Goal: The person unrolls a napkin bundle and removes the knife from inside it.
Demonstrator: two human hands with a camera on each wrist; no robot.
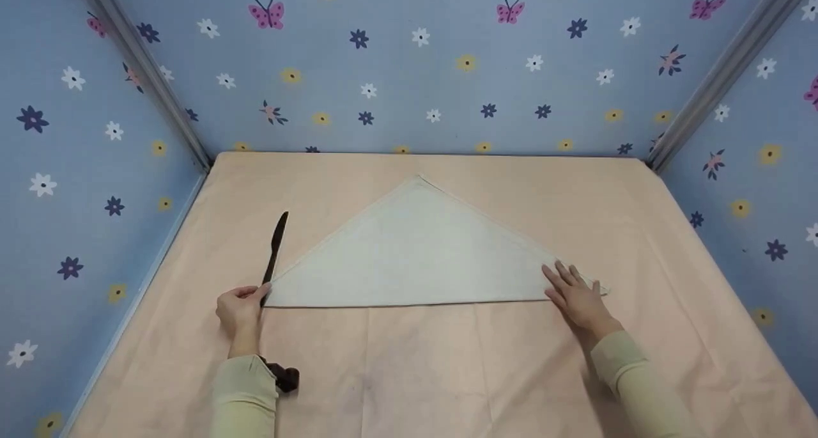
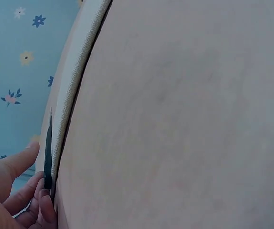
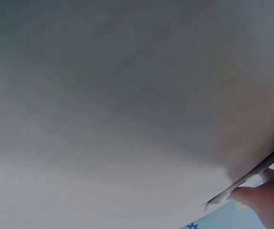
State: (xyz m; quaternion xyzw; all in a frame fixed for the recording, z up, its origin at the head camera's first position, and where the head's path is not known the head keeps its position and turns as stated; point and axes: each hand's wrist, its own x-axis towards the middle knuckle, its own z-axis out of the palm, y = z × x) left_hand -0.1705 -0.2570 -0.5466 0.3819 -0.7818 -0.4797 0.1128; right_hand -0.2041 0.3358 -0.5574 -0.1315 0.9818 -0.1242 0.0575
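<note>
A pale cloth napkin [image 1: 409,252], folded into a triangle, lies flat with its peak toward the back wall. Left of it a dark knife [image 1: 277,241] points away from me. My left hand [image 1: 239,310] is at the knife's near end, by the napkin's left corner. In the left wrist view, its fingers curl at the end of the knife [image 2: 48,157], while the thumb stands off from it; part of the handle is hidden. My right hand [image 1: 578,300] rests on the napkin's right corner, fingers spread and fairly straight. The right wrist view catches only the edge of this hand [image 3: 265,200].
A peach tablecloth [image 1: 415,374] with light creases covers the table. Blue patterned walls [image 1: 396,67] rise behind and on both sides, with grey metal posts [image 1: 150,73] in the corners. A small black device [image 1: 286,378] shows beside my left cuff.
</note>
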